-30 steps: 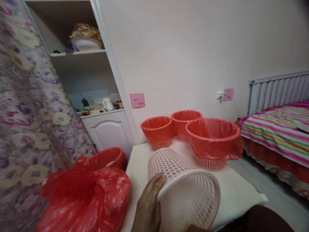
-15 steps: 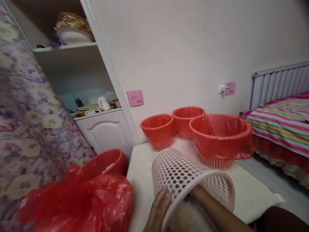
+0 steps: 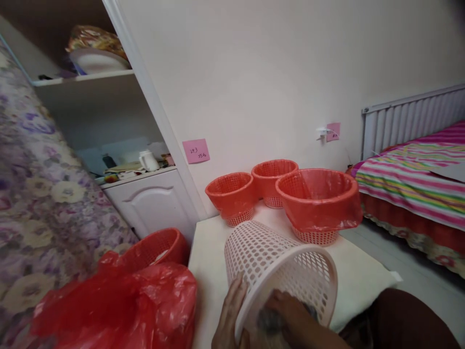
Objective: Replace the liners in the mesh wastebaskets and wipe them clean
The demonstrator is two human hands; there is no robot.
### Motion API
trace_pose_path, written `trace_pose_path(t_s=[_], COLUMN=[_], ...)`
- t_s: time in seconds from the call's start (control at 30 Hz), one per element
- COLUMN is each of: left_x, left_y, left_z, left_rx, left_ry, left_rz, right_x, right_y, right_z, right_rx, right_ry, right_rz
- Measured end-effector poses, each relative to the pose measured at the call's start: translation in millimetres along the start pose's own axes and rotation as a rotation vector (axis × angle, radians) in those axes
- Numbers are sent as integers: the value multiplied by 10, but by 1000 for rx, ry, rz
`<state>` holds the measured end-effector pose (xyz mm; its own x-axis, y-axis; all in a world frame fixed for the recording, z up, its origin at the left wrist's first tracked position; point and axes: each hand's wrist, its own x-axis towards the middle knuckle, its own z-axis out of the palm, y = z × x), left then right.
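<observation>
A pale pink perforated basket (image 3: 269, 264) lies tilted on its side on the white table (image 3: 359, 281), mouth toward me. My left hand (image 3: 230, 315) holds its rim from the left, fingers pressed against the wall. My right hand (image 3: 286, 315) is inside the basket's mouth, fingers closed on something dark that I cannot make out. Three baskets lined with red bags stand behind: a small one (image 3: 230, 196), a middle one (image 3: 272, 182) and a big one (image 3: 317, 203).
A heap of red plastic bags (image 3: 119, 305) lies at the lower left, with another red-lined basket (image 3: 156, 245) behind it. A floral cloth (image 3: 39, 194) hangs left. A white cabinet (image 3: 152, 203) stands by the wall. A striped bed (image 3: 414, 179) is at the right.
My right arm, which reached deep into the basket, has drawn back so the hand sits at the basket's mouth. The basket has tipped slightly, and my view has shifted a little.
</observation>
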<state>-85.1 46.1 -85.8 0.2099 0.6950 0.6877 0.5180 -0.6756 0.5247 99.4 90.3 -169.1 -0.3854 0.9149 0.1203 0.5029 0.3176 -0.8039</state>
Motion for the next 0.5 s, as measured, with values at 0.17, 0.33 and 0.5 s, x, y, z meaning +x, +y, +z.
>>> trace_pose_path(t_s=[0.17, 0.33, 0.5], left_x=[210, 440, 324], left_y=[92, 181, 30], left_z=[-109, -73, -129], left_rx=[113, 213, 221], left_ry=[-115, -188, -241], left_rz=[144, 223, 183], right_x=[-612, -633, 23], right_y=[83, 53, -8], right_z=[-17, -260, -476], right_rx=[97, 191, 149], right_ry=[-69, -9, 325], right_rz=[-68, -147, -134])
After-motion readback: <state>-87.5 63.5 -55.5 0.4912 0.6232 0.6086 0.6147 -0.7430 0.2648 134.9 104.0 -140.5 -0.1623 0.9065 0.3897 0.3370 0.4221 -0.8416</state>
